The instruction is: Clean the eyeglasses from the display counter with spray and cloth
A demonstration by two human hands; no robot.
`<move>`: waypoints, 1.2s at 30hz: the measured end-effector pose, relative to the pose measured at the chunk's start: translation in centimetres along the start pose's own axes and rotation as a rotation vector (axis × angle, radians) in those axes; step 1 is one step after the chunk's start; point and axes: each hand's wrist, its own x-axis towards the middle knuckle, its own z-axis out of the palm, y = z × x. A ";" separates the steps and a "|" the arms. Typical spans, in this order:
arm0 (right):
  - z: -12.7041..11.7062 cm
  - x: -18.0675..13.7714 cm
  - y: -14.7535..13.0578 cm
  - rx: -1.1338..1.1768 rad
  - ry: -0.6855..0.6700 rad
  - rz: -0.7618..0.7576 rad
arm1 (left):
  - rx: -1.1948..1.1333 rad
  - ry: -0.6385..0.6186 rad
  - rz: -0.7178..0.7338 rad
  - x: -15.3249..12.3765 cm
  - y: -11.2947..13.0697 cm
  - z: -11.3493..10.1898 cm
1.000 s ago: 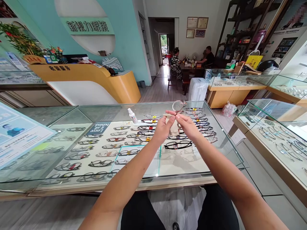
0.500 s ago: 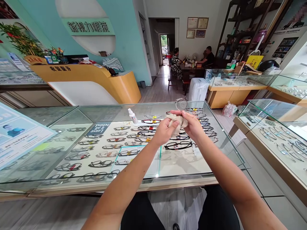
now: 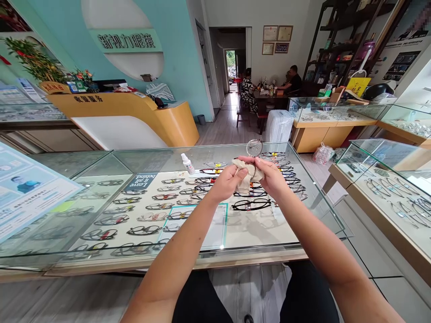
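Above the glass counter, my left hand point(image 3: 226, 183) is closed on a beige cleaning cloth point(image 3: 248, 183), its thumb pressing the fabric. The cloth is folded around part of a pair of eyeglasses. One round, thin-rimmed lens of these eyeglasses point(image 3: 254, 147) sticks up beyond my fingers; the other lens is hidden by cloth and hands. My right hand point(image 3: 273, 176) grips the eyeglasses from the right, thumb towards the lens, with the cloth against its fingers. A white spray bottle point(image 3: 187, 164) stands on the counter to the left of my hands.
Rows of spectacle frames point(image 3: 143, 229) lie inside the glass display counter point(image 3: 269, 252) below my hands. A printed sign point(image 3: 32, 190) leans in at the left. Another display case point(image 3: 387, 233) stands to the right. Two people sit at a table point(image 3: 269, 95) far back.
My left hand has shifted slightly with the cloth, whose loose end now hangs lower. The eyeglasses stay in nearly the same place, and the view has turned very slightly.
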 end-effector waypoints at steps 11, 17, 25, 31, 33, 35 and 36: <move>1.0 -0.4 0.3 -0.062 -0.039 -0.066 | 0.084 0.302 0.094 -0.2 -0.5 1.0; 0.3 -0.3 -0.2 -0.064 0.012 -0.060 | 0.012 0.061 0.048 -0.5 0.3 0.7; 1.6 -0.6 0.7 -0.071 -0.065 -0.126 | 0.030 0.341 0.099 -0.5 -0.9 1.6; 1.1 -0.4 0.2 -0.080 -0.023 -0.092 | -0.090 0.272 0.070 0.0 -0.8 1.7; 0.7 -0.4 -0.1 -0.079 0.018 -0.086 | -0.097 0.181 0.066 -0.1 -0.6 1.6; 0.5 -0.3 -0.3 -0.074 0.048 -0.091 | -0.083 0.112 0.061 -0.3 -0.4 1.5; 0.5 -0.3 -0.3 -0.074 0.058 -0.091 | -0.080 0.094 0.053 -0.4 -0.4 1.5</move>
